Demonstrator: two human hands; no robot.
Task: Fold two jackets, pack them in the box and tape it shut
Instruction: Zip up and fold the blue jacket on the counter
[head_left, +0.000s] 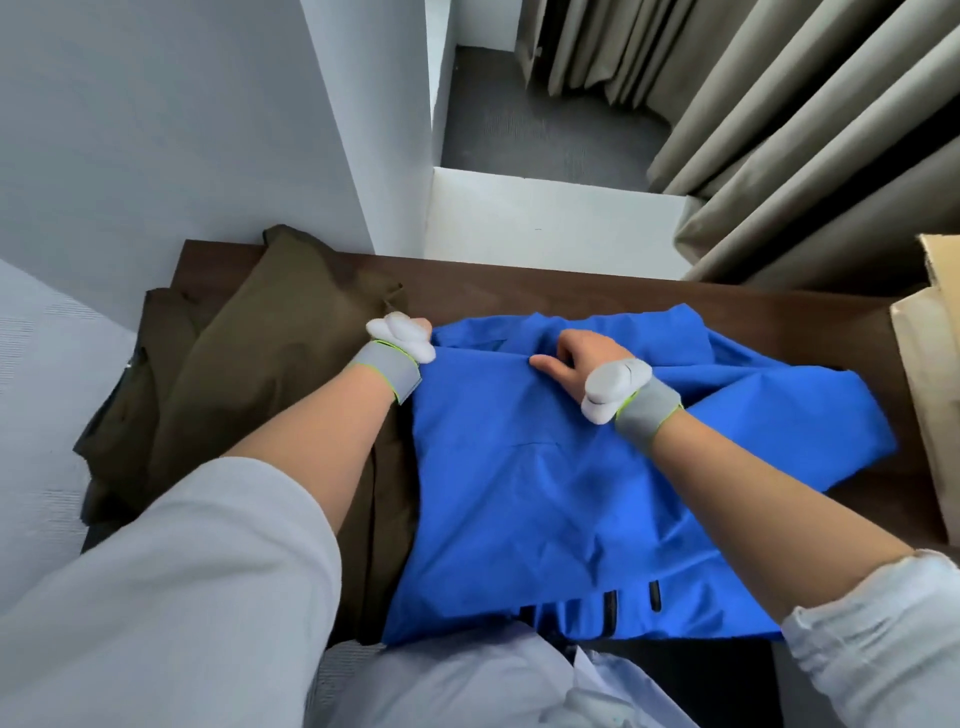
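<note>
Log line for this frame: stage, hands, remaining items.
stage: folding blue jacket; right hand: pinches its fabric; left hand: at its edge, grip hidden; olive jacket: lying rumpled

two jackets lay on the table (649, 291): the left jacket (249, 364) over its left end, the middle jacket (519, 493) touching it on the right. the box (930, 364) stood at the table's right end, with the curtain (805, 156) behind. the left hand (402, 332) was at the middle jacket's far left corner and the right hand (571, 358) on its far part.

olive jacket (249, 374) crowds table's (519, 280) left, box (930, 374) blocks right
</note>
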